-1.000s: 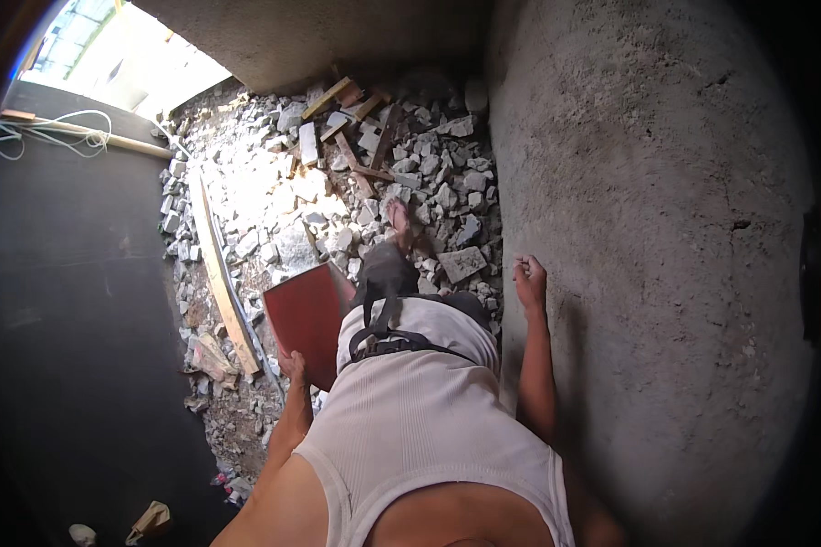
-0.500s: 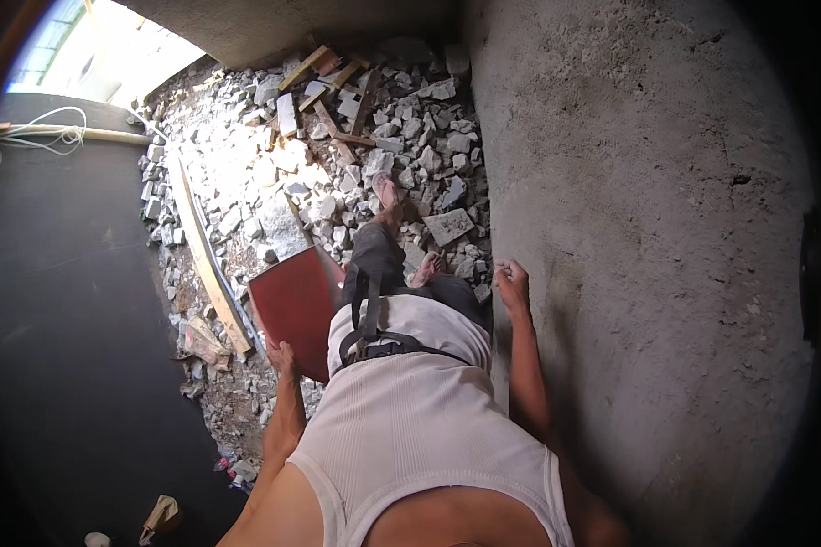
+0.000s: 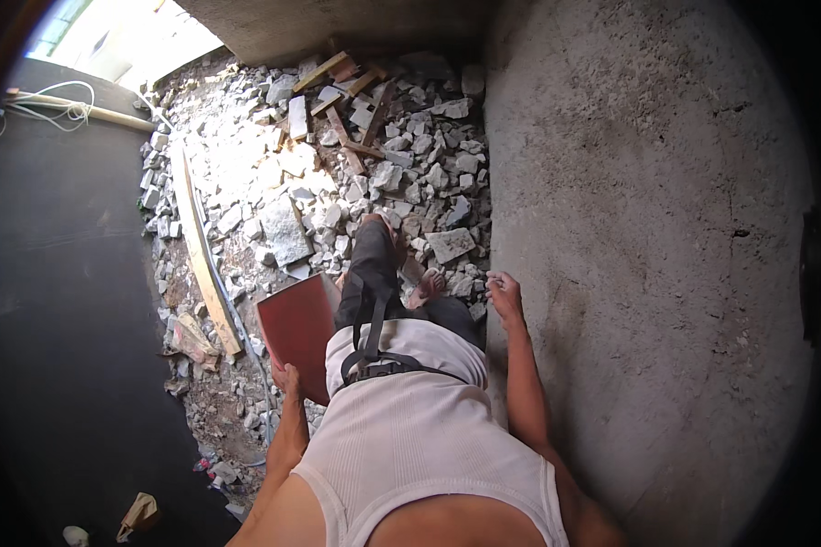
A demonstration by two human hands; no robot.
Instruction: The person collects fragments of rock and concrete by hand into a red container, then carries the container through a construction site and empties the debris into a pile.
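Observation:
My left hand grips the lower left edge of a flat, dull-red panel that hangs beside my left leg. Part of the panel is hidden behind my clothing, so its full shape does not show. On the other side, my right hand is held out beside the rough grey wall, its fingers loosely bent with nothing visible in them. Whether it touches the wall I cannot tell. Below me, my feet are on broken rubble.
Loose wood pieces lie on the rubble ahead. A long wooden plank runs along the left, beside a thin pipe or cable. A dark surface fills the far left, with a pole and white cable at its top. Bright light enters at upper left.
My feet have shifted on the rubble, and the front leg now appears more bent. The red panel stays in my left hand, slightly lower in view. My right hand is also a little lower.

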